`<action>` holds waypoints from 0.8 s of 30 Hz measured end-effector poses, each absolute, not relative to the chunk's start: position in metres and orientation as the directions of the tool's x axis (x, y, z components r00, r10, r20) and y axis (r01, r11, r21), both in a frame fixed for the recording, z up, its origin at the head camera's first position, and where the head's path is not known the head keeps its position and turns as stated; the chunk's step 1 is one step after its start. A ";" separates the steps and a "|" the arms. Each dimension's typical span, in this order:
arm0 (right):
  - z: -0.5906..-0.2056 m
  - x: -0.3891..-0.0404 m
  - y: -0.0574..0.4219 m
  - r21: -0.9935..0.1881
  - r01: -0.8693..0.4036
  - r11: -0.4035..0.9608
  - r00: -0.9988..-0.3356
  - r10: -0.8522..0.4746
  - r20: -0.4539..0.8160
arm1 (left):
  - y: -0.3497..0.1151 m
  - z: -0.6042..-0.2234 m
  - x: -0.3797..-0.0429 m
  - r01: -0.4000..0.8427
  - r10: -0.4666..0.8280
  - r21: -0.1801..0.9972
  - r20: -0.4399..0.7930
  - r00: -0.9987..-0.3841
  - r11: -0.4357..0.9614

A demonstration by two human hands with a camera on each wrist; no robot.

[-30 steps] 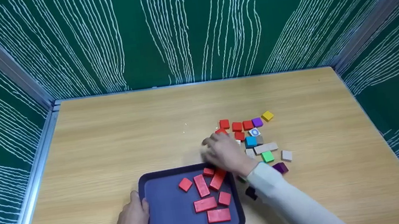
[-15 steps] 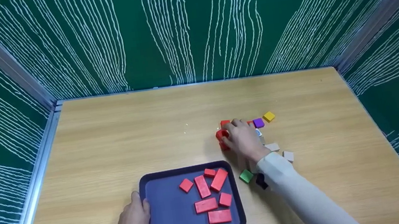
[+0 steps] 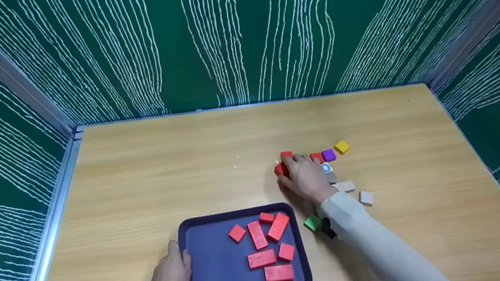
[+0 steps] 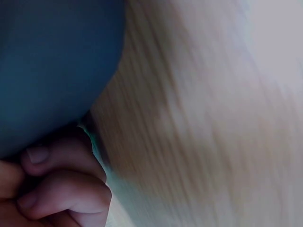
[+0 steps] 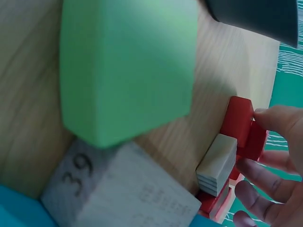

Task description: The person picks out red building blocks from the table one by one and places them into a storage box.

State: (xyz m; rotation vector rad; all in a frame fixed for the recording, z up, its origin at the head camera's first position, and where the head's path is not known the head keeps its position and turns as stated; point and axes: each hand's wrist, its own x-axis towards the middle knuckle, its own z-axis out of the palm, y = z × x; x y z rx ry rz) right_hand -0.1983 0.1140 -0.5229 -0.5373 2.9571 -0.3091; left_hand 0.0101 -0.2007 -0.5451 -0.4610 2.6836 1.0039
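Hands well apart. Left hand (image 3: 169,277) grips the left side of a dark blue rectangular tray (image 3: 216,271) on the near part of the wooden table (image 3: 163,170). Seven red rectangular blocks (image 3: 261,259) lie in it. Right hand (image 3: 304,176), beyond the tray's far right corner, is thumb-to-surface with loose red blocks (image 3: 280,169); cannot tell whether it pinches one. Green block (image 3: 312,222) just right of tray.

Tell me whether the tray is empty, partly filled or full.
Partly filled: seven red blocks lie in the tray, mostly toward its right side, with its bottom bare on the left.
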 end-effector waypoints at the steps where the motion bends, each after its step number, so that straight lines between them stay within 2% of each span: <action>1: -0.523 -0.198 0.114 -0.226 -0.333 0.916 -0.930 -0.358 -0.083 | -0.200 -0.545 0.010 -0.371 -0.207 0.594 -0.328 -0.922 0.714; 6: -0.520 -0.196 0.116 -0.249 -0.342 0.906 -0.929 -0.366 -0.059 | -0.200 -0.544 0.010 -0.368 -0.211 0.580 -0.322 -0.923 0.727; 11: -0.511 -0.186 0.113 -0.264 -0.420 0.868 -0.905 -0.421 0.054 | -0.201 -0.544 0.010 -0.374 -0.226 0.559 -0.317 -0.921 0.740; 18: -0.490 -0.152 0.090 -0.289 -0.558 0.778 -0.830 -0.535 0.160 | -0.201 -0.544 0.010 -0.379 -0.225 0.553 -0.327 -0.918 0.742; 24: -0.485 -0.123 0.057 -0.223 -0.698 0.681 -0.716 -0.660 0.226 | -0.200 -0.542 0.010 -0.389 -0.224 0.561 -0.342 -0.913 0.731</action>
